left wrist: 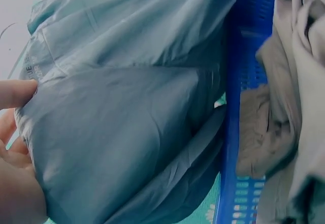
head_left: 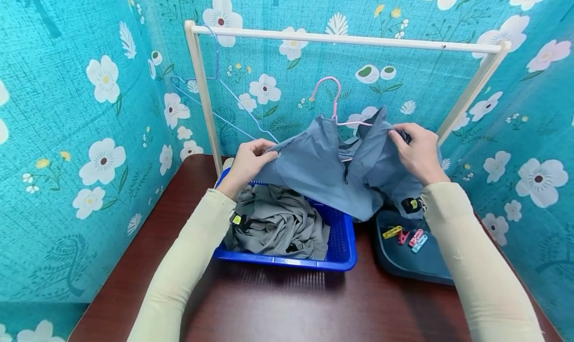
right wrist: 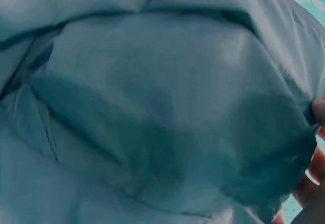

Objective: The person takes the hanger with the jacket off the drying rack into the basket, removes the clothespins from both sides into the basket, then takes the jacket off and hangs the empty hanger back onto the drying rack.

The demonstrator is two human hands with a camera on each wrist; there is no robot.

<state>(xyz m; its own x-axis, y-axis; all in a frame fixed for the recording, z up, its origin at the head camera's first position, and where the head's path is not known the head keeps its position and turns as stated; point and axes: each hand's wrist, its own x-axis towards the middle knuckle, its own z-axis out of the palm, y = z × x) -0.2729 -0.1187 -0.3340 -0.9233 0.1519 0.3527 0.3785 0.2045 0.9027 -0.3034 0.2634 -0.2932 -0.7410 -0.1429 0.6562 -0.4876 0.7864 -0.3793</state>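
Observation:
A blue-grey zip jacket (head_left: pixel 309 157) is spread between both hands, with a pink hanger (head_left: pixel 335 97) inside its neck and the hook sticking up. My left hand (head_left: pixel 248 162) pinches the jacket's left-side shoulder by some small lettering, thumb on top. At the other side my right hand (head_left: pixel 417 150) pinches the fabric between thumb and fingers. In the left wrist view, the jacket cloth (left wrist: pixel 117 117) hangs beside the basket from the left hand's thumb (left wrist: pixel 18 93). Folds of the cloth (right wrist: pixel 152 107) fill most of the right wrist view; the hanger's arms are mostly hidden under it.
A blue basket (head_left: pixel 345 242) holding crumpled grey clothes (head_left: pixel 282 222) stands below the jacket. To the right, a dark tray (head_left: pixel 390 262) holds several coloured clothes pegs (head_left: pixel 403 237). Behind is a rack with a white rail (head_left: pixel 358 39); a blue hanger (head_left: pixel 218 58) hangs at its left end.

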